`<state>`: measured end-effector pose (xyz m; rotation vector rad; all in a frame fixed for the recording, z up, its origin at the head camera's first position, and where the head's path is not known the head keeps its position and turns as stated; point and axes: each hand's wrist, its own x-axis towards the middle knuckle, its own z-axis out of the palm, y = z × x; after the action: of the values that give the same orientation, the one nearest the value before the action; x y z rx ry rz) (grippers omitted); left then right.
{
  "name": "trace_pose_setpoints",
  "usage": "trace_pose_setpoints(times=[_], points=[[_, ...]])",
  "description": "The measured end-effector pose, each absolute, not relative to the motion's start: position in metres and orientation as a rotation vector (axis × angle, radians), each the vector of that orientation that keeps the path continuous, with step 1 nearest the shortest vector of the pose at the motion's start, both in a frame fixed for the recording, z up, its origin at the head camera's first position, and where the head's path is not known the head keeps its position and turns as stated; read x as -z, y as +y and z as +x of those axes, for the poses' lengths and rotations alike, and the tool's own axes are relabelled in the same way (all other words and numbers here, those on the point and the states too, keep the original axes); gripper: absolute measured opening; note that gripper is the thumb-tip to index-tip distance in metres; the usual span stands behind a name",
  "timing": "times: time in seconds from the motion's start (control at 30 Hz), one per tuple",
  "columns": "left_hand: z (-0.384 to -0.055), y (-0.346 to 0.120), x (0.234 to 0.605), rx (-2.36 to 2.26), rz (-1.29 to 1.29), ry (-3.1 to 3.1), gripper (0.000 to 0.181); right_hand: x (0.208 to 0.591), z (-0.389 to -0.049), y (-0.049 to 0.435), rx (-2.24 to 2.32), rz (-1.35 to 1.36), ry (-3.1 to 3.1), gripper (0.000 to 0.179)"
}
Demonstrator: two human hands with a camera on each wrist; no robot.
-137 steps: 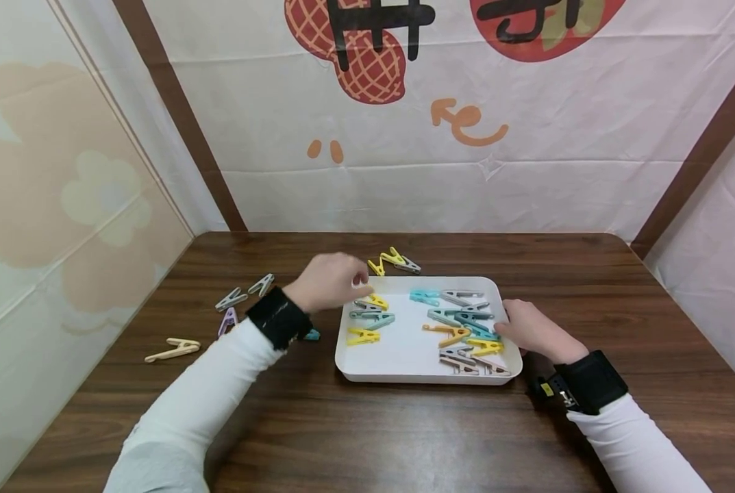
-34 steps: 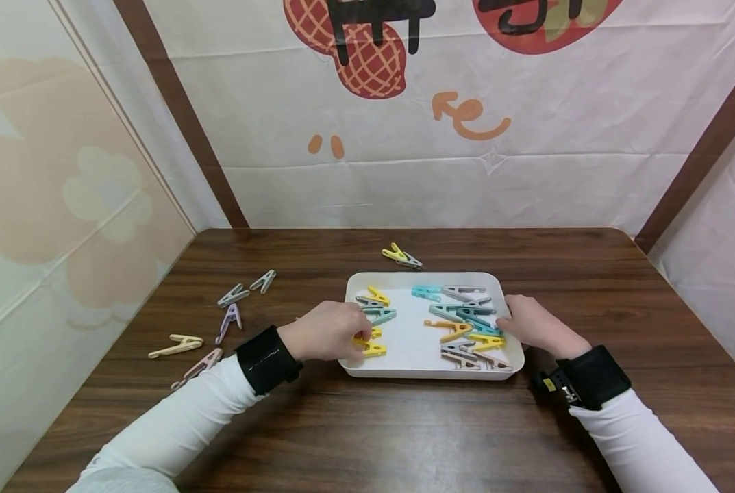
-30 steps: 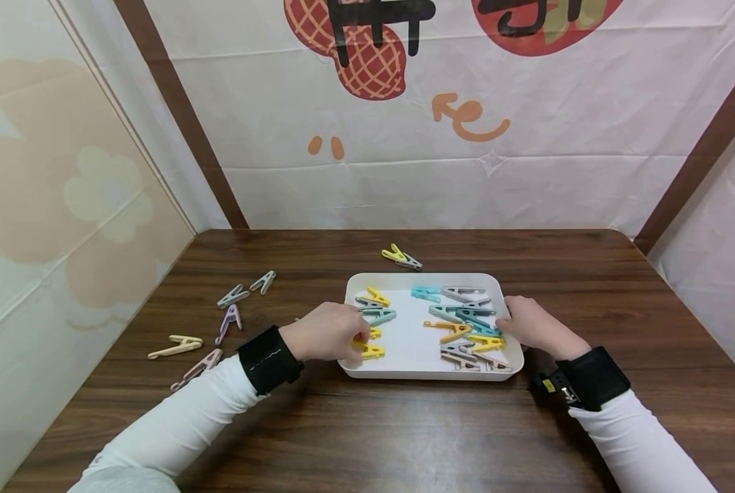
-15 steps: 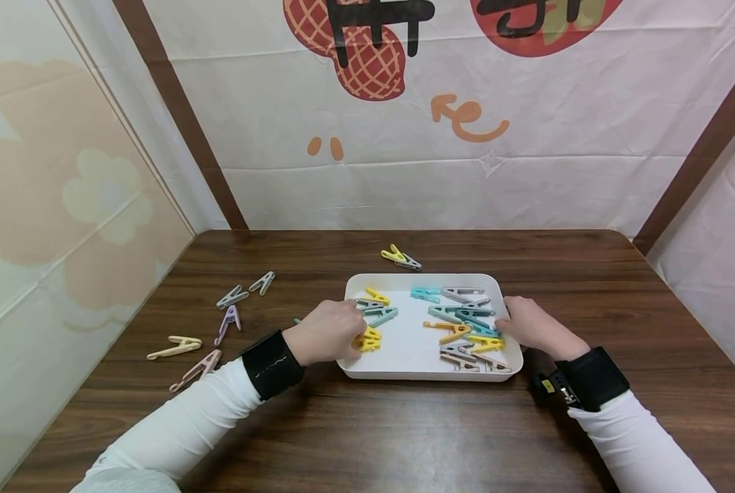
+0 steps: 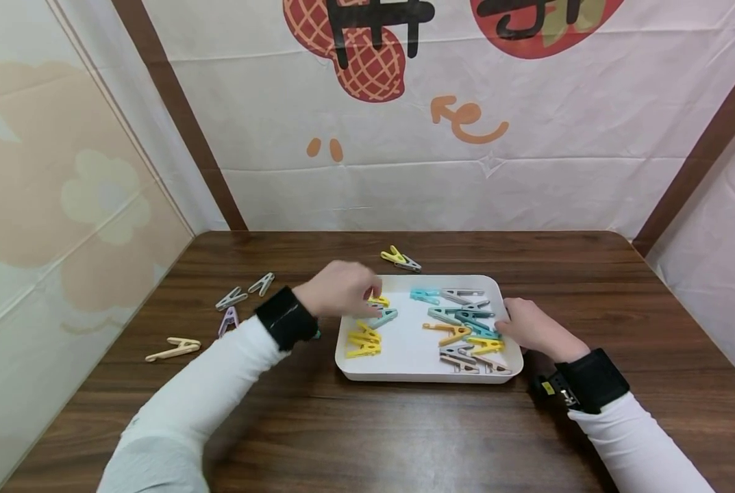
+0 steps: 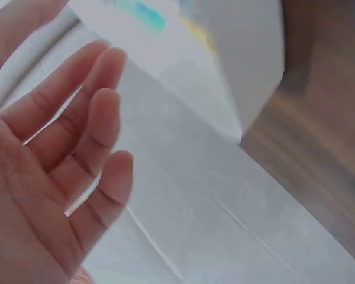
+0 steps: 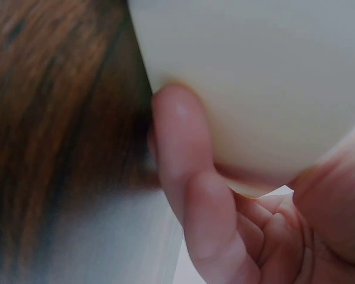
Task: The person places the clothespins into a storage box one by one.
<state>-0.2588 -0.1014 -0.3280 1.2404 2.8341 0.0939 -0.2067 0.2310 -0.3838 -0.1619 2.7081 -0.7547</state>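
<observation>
Left hand (image 5: pixel 341 289): over the back left part of the white tray (image 5: pixel 407 349), fingers loose and a bit bent, with nothing in it
By its fingers: a small yellow clip (image 5: pixel 379 301) and a blue-green clip (image 5: pixel 385 317), both in the tray
Right hand (image 5: pixel 532 327): pinches the tray by its right edge, one finger on the outside wall
Tray: sits on the brown table (image 5: pixel 355 438), with clips on its left and right sides
Front left of tray: a bunch of yellow clips (image 5: pixel 364 340), close together
Right side of tray: a bright blue clip (image 5: pixel 425 296), an orange clip (image 5: pixel 450 333), pink clips (image 5: pixel 496 367) and more, all crowded
Behind tray: a far yellow clip (image 5: pixel 394 256) and a far grey clip (image 5: pixel 409 264), lying together
Left of tray, on the table: two pale grey clips (image 5: pixel 231 298), a cream clip (image 5: pixel 172 349) and a purple clip (image 5: pixel 228 320), partly hidden by the left arm
Back wall: white cloth (image 5: pixel 367 198) with pictures on it
</observation>
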Motion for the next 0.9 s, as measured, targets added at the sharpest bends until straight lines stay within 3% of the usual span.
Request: trace_pose_setpoints(times=[0.2, 0.57, 0.73, 0.9], points=[[-0.313, -0.069, 0.323, -0.265, 1.051, 2.857, 0.032, 0.385, -0.206, 0.234, 0.748, -0.171, 2.710, 0.046], [-0.382, -0.039, 0.357, -0.272, 0.531, 2.801, 0.085, 0.387, -0.206, 0.229, 0.764, -0.186, 2.709, 0.046], [-0.395, -0.038, 0.369, -0.227, 0.440, 2.768, 0.083, 0.386, -0.208, 0.230, 0.743, -0.168, 2.718, 0.046], [-0.399, -0.037, 0.376, -0.160, 0.477, 2.759, 0.065, 0.384, -0.208, 0.233, 0.730, -0.167, 2.723, 0.048]])
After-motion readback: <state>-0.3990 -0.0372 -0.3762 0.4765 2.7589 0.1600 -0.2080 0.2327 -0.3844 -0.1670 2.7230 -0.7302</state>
